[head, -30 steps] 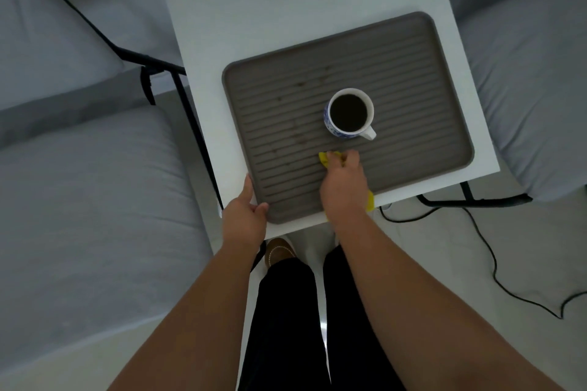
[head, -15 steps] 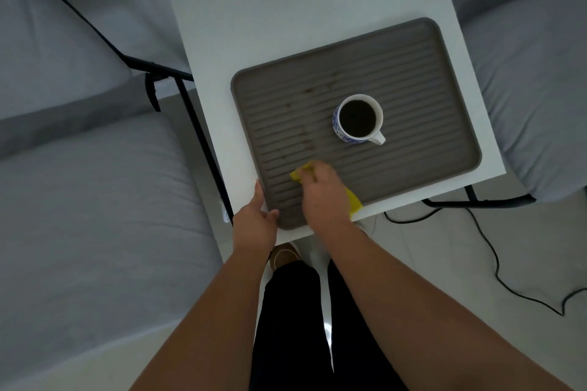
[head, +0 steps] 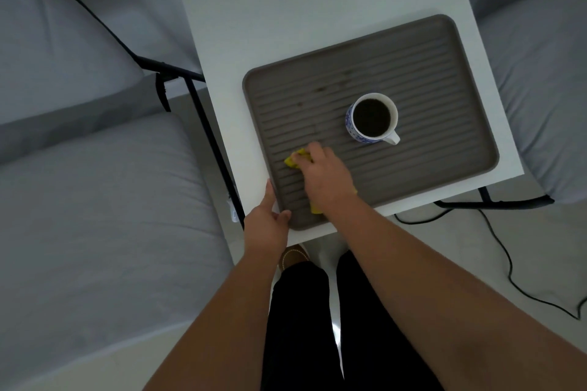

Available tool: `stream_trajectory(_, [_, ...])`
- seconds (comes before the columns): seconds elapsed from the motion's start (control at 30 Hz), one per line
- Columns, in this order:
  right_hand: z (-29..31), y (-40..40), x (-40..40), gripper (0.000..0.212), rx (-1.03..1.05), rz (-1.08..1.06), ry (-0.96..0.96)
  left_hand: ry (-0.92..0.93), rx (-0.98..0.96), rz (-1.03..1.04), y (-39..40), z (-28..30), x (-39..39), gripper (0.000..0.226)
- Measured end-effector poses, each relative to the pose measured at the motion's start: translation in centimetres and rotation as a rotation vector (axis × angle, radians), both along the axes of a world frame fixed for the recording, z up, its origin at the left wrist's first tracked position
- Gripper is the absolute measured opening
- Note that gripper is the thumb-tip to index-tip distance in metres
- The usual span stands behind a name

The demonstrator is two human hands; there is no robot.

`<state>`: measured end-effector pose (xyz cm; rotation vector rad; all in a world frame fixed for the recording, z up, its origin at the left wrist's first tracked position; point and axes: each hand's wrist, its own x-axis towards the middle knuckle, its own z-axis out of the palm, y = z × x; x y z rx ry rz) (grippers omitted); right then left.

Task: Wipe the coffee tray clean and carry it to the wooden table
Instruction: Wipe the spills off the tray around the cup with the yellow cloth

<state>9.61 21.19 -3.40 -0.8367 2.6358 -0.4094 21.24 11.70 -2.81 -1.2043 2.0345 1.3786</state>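
Head view | ribbed grey tray [head: 413, 51] lies on white side table [head: 254, 16] | left hand [head: 268, 220] grips tray's near-left corner | right hand [head: 327, 178] presses yellow cloth [head: 295, 160] on tray's near-left area | coffee mug [head: 373, 119] mid-tray, apart from both hands

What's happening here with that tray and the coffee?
A person is wiping a grey tray on a white table. The right hand presses a yellow cloth on the tray's near left part, while the left hand holds its corner. A full cup stands on the tray; brown spots remain.
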Motion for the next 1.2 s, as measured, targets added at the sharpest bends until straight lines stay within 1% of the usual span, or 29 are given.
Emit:
stream_trajectory(0.03, [0.0,0.7,-0.7,0.045,0.038,-0.032,-0.008,0.001,0.014,0.026,0.0,0.0,0.1,0.074])
stream_trajectory(0.1, [-0.4,2.0,-1.4,0.043,0.038,-0.208,-0.015,0.005,0.027,0.056,0.0,-0.1,0.3,0.074])
stream_trajectory(0.17, [-0.1,1.6,-1.0,0.043,0.031,-0.408,-0.029,-0.001,0.015,0.037,0.0,-0.2,0.2,0.075])
stream_trajectory(0.2, [0.2,0.6,-0.6,0.043,0.016,-0.454,-0.049,-0.01,0.001,0.012,0.0,-0.2,0.1,0.075])
stream_trajectory(0.23, [0.5,-0.6,-0.3,0.043,-0.009,-0.441,-0.091,-0.017,-0.015,-0.017,0.0,-0.1,0.0,0.076])
stream_trajectory(0.27, [0.8,-1.8,0.1,0.042,-0.012,-0.367,-0.13,-0.02,-0.028,-0.044,0.1,0.0,-0.1,0.076])
stream_trajectory(0.33, [1.2,-3.4,0.7,0.044,0.03,-0.132,-0.131,-0.011,-0.038,-0.071,0.1,0.2,-0.2,0.077])
stream_trajectory(0.37, [1.2,-3.3,0.4,0.046,0.039,-0.062,-0.108,-0.005,-0.036,-0.07,0.0,0.2,-0.2,0.077])
stream_trajectory(0.4, [1.0,-2.8,-0.3,0.047,0.056,-0.064,-0.081,-0.003,-0.029,-0.063,0.0,0.1,-0.1,0.078])
stream_trajectory(0.53, [0.4,0.0,-2.3,0.05,0.122,-0.335,-0.06,-0.012,0.004,-0.011,0.0,-0.3,0.1,0.08])
stream_trajectory(0.6, [1.1,-0.8,-2.2,0.051,0.161,-0.427,-0.083,-0.021,-0.006,-0.022,0.1,-0.2,-0.2,0.08])
stream_trajectory(0.63, [1.4,-1.8,-1.8,0.05,0.152,-0.429,-0.104,-0.026,-0.016,-0.033,0.1,-0.1,-0.3,0.08])
stream_trajectory(0.67, [1.6,-2.9,-1.2,0.051,0.147,-0.376,-0.116,-0.031,-0.031,-0.051,0.1,0.1,-0.4,0.079])
stream_trajectory(0.77, [1.7,-4.2,0.3,0.052,0.135,-0.061,-0.118,-0.037,-0.045,-0.083,0.0,0.4,-0.7,0.079])
stream_trajectory(0.8, [1.5,-3.7,-0.3,0.051,0.13,-0.027,-0.113,-0.035,-0.042,-0.085,0.0,0.4,-0.7,0.079])
stream_trajectory(0.83, [1.2,-3.1,-1.1,0.05,0.136,-0.043,-0.106,-0.034,-0.039,-0.087,0.0,0.4,-0.7,0.079])
stream_trajectory(0.93, [0.7,-1.8,-3.2,0.047,0.139,-0.255,-0.087,-0.03,-0.018,-0.055,0.0,0.2,-0.3,0.08])
stream_trajectory(1.03, [1.3,-2.8,-3.3,0.048,0.165,-0.388,-0.091,-0.041,-0.026,-0.067,0.0,-0.2,-0.2,0.08])
stream_trajectory(1.07, [1.6,-3.6,-2.8,0.049,0.161,-0.367,-0.11,-0.05,-0.034,-0.076,0.0,-0.2,-0.3,0.08])
stream_trajectory(1.1, [1.8,-4.3,-2.1,0.051,0.153,-0.292,-0.122,-0.054,-0.045,-0.089,0.1,-0.1,-0.4,0.08])
stream_trajectory(1.17, [1.8,-5.3,-0.8,0.05,0.136,-0.06,-0.119,-0.049,-0.051,-0.101,0.1,0.2,-0.6,0.079])
stream_trajectory(1.2, [1.6,-5.2,-0.8,0.05,0.121,0.007,-0.11,-0.046,-0.048,-0.097,0.1,0.3,-0.7,0.079])
